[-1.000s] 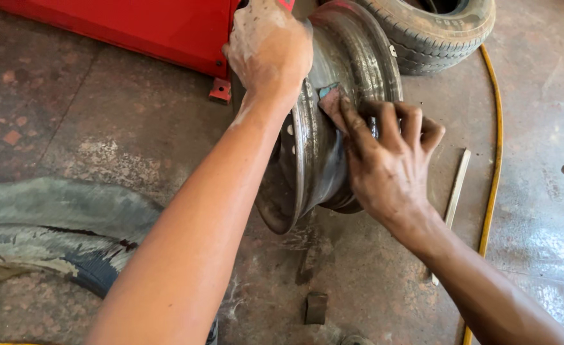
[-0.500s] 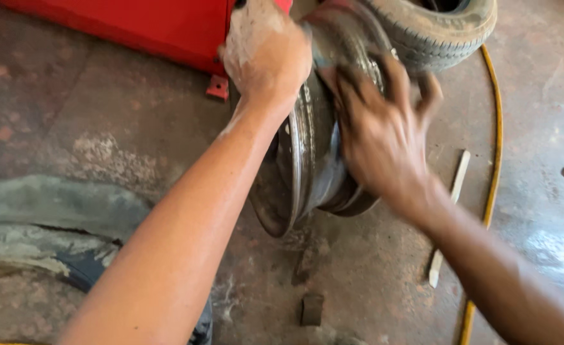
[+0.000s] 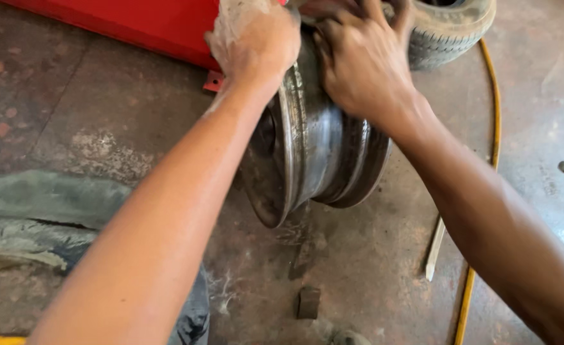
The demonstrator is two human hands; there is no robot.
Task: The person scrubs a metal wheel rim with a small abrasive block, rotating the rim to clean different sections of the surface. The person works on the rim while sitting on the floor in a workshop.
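Steadying the steel wheel rim [image 3: 314, 153], upright on the concrete floor [image 3: 103, 115], keep your left hand [image 3: 253, 38] clamped on its top edge while your right hand [image 3: 359, 64] presses flat against the barrel.

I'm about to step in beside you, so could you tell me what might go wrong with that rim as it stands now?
The rim stands on edge on the floor, steadied only by the left hand and right hand on top; if either slips, it could roll or tip. The right hand is pressed on the bare metal barrel, so an edge might scrape the fingers. The yellow hose and stick lie close by and could trip someone.
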